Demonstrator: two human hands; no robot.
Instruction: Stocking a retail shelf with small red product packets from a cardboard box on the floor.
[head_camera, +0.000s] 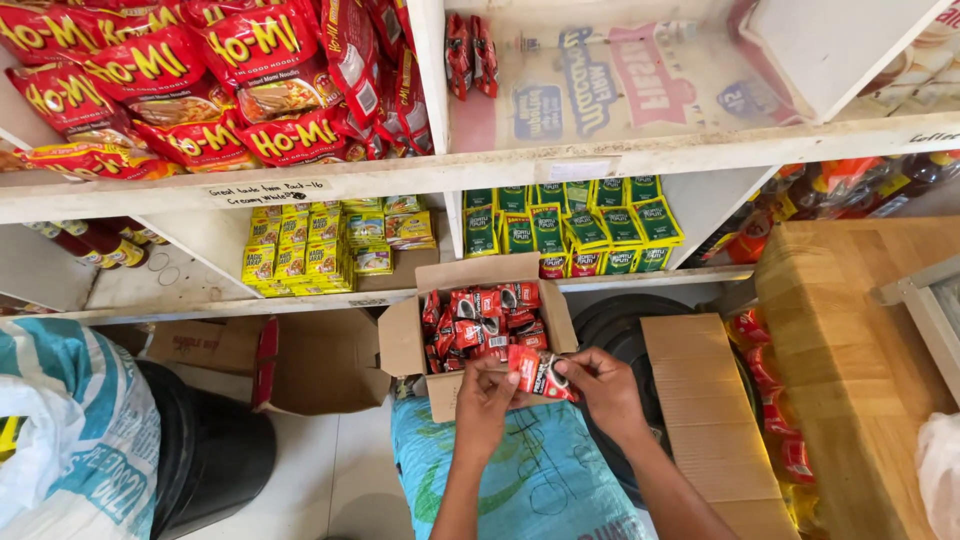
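Note:
My left hand (487, 402) and my right hand (605, 392) meet over the near edge of an open cardboard box (403, 342), both pinching a short strip of small red sachets (535, 372). The box is filled with several more red sachets (480, 318) and rests on a blue-green woven sack (545, 478). Above and behind it, the white shelf (620, 158) holds two red sachets (470, 52) in an otherwise paper-lined bay.
Red noodle packs (200, 80) fill the upper left bay. Yellow packets (295, 255) and green packets (570, 228) stand on the lower shelf. A black bin (215, 455), a flat cardboard piece (705, 415), a wooden counter (860, 360) and a hanging strip of red sachets (775, 420) surround me.

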